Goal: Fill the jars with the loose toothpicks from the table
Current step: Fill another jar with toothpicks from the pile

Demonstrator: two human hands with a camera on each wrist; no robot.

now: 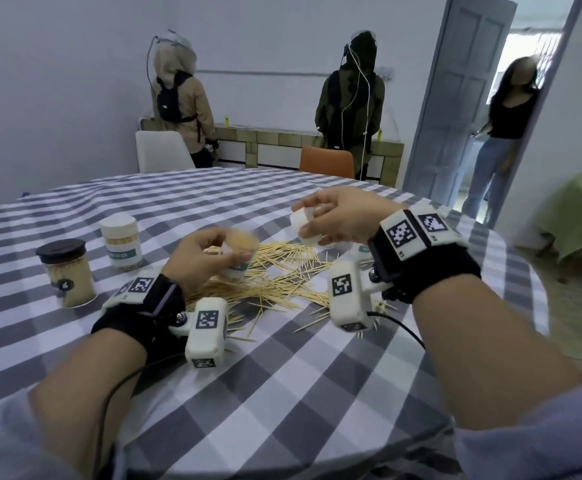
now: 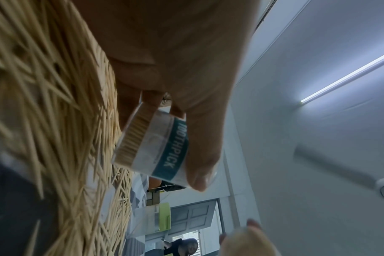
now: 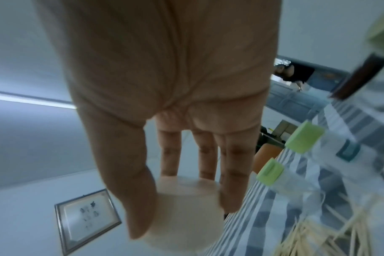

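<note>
Your round table (image 1: pixel 282 393) wears a grey-and-white checked cloth, with loose toothpicks (image 1: pixel 275 275) heaped at its centre. Your left hand (image 1: pixel 199 258) curls fingers and thumb round an open "TOOTHPICK" jar (image 2: pixel 156 147), packed full and tilted just above the heap. Your right hand (image 1: pixel 341 220), at two o'clock of it, pinches a white lid (image 3: pixel 186 211) between thumb and fingertips. At nine o'clock stand a white-lidded jar (image 1: pixel 122 242) and a black-lidded jar (image 1: pixel 68 271), both full. Two green-capped clear jars (image 3: pixel 300 152) lie beside the heap; contents unclear.
</note>
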